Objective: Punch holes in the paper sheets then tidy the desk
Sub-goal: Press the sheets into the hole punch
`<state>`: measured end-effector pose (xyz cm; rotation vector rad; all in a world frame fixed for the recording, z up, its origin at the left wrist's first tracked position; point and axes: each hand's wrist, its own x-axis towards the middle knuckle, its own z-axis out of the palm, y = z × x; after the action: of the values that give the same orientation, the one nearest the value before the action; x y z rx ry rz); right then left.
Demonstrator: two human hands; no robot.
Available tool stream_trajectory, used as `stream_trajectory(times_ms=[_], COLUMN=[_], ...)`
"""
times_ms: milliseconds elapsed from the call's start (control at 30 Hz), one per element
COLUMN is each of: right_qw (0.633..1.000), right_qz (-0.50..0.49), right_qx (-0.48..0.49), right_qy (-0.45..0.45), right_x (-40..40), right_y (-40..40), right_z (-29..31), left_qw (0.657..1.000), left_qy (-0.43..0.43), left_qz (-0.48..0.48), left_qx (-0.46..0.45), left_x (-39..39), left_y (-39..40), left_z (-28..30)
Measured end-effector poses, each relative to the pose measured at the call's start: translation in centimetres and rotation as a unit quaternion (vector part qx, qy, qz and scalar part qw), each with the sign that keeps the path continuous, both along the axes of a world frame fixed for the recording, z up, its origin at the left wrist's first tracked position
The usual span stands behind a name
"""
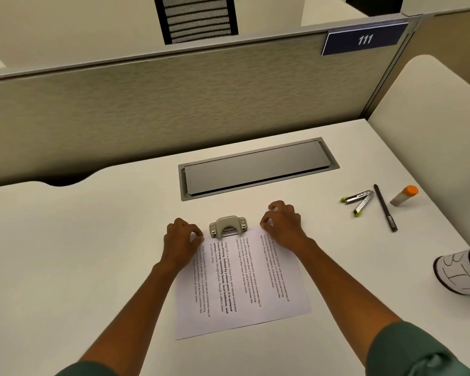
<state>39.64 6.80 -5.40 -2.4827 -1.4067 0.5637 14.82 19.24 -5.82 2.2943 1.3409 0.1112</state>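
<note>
Printed paper sheets [242,283] lie flat on the white desk [79,253], their far edge slid into a small grey metal hole punch [228,226]. My left hand [181,240] pinches the far left corner of the sheets, just left of the punch. My right hand [282,223] pinches the far right corner, just right of the punch. Neither hand touches the punch.
A grey cable hatch [258,168] is set into the desk behind the punch. To the right lie a stapler with green tips [358,200], a black pen [385,207] and an orange-capped glue stick [404,195]. A black-and-white cup [461,270] stands at the right edge. A partition wall [174,104] backs the desk.
</note>
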Motion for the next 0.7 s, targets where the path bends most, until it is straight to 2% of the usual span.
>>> stream_trajectory(times_ms=[700], right_qw=[1.000], right_qz=[0.001], right_qx=[0.004], right_qy=[0.030], right_x=[-2.5], right_y=[-4.1], right_z=[-0.3], left_qw=[0.999], left_qy=[0.023], left_qz=[-0.041], left_qx=[-0.004], left_x=[-2.2], left_y=[-3.5], left_z=[0.8])
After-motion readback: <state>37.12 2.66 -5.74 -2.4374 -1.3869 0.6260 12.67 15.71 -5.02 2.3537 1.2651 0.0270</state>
